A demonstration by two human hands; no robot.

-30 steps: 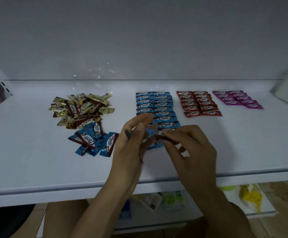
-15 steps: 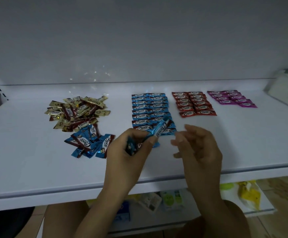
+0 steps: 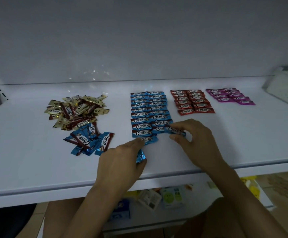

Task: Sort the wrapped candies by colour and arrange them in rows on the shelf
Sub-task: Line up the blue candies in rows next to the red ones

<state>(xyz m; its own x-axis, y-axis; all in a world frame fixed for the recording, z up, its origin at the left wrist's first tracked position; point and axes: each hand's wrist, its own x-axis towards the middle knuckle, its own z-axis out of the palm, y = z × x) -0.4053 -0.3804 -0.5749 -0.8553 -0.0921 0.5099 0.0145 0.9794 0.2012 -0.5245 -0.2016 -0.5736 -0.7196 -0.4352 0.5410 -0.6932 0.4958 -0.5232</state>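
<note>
Shelf [image 3: 28, 152], sorted: blue rows [image 3: 150, 110], two columns of about ten and nine; red rows [image 3: 193, 102], two columns of six; purple rows [image 3: 229, 96], about nine. Legible wrappers read "Choco".

Unsorted at left, uncounted: gold-and-brown pile [image 3: 78, 109], loose blue pile [image 3: 88, 141].

Right hand [image 3: 194, 140]: grip pinches one blue candy [image 3: 174, 130] at the right blue column's near end.

Left hand [image 3: 121, 160]: grip curled round spare blue candies [image 3: 140, 156], fingertips [image 3: 139, 140] on the left column's nearest piece.

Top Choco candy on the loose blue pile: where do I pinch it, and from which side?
Pinch the top candy across its long edges at the middle, from above. It lies face up and diagonal on the blue pile, uncovered; its crimped ends overlap neighbours and may drag them.
</note>
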